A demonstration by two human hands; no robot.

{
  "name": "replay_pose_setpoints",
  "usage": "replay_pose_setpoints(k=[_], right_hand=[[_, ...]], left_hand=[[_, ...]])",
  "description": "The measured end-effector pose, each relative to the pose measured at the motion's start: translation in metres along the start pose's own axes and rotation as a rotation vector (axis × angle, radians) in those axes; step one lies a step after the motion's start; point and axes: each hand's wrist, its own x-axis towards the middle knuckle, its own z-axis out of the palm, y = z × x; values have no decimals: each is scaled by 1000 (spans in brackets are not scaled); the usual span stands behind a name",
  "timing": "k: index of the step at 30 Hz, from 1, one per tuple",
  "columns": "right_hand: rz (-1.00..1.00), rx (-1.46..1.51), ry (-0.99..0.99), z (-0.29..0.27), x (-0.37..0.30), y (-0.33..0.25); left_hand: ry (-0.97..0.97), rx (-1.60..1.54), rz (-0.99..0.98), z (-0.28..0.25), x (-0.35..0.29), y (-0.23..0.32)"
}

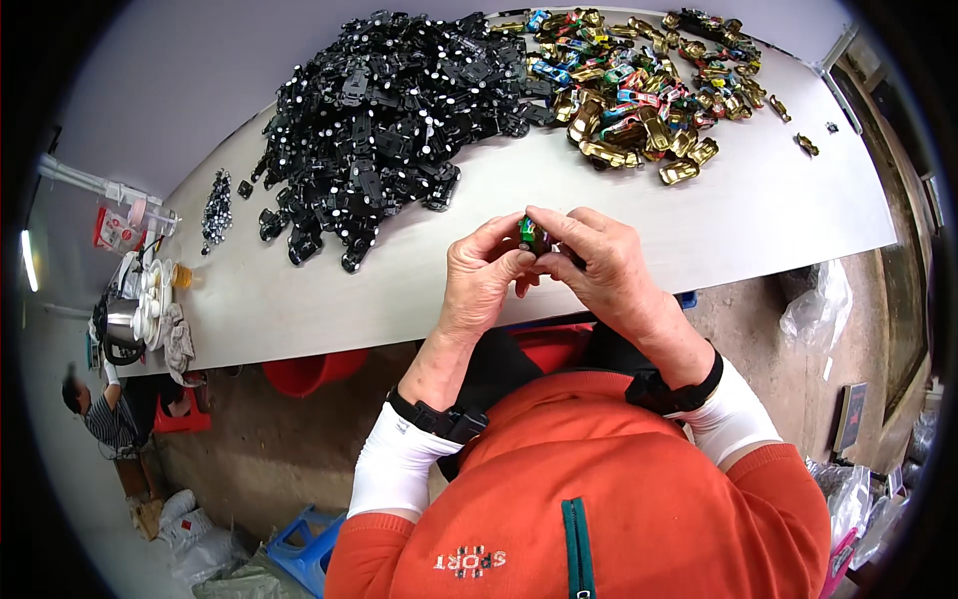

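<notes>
Both my hands meet over the near edge of the white table, closed around one small toy car (529, 234) with green on it. My left hand (483, 268) pinches it from the left, thumb and forefinger at its side. From the right, my right hand (597, 262) presses on it with fingers and thumb. Much of the car lies hidden behind the fingers. Beyond my hands rises a big heap of black toy-car chassis (374, 130) with white-centred wheels. To its right spreads a pile of shiny gold and coloured toy cars (639, 90).
Small silvery parts (217, 212) lie left on the table (778, 215). A metal kettle (122, 324) and white cups (152, 304) stand at the far left. Below are a red basin (311, 371), a blue stool (299, 544) and plastic bags (818, 304). Another person (105, 414) sits at left.
</notes>
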Motion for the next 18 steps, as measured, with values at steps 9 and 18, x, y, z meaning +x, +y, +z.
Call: replay_pose_setpoints(k=[9, 18], right_hand=[[334, 381, -193, -8, 4, -9], [284, 62, -141, -7, -10, 30]], left_hand=[[-97, 14, -73, 4, 3, 16], [176, -165, -119, -22, -1, 1]])
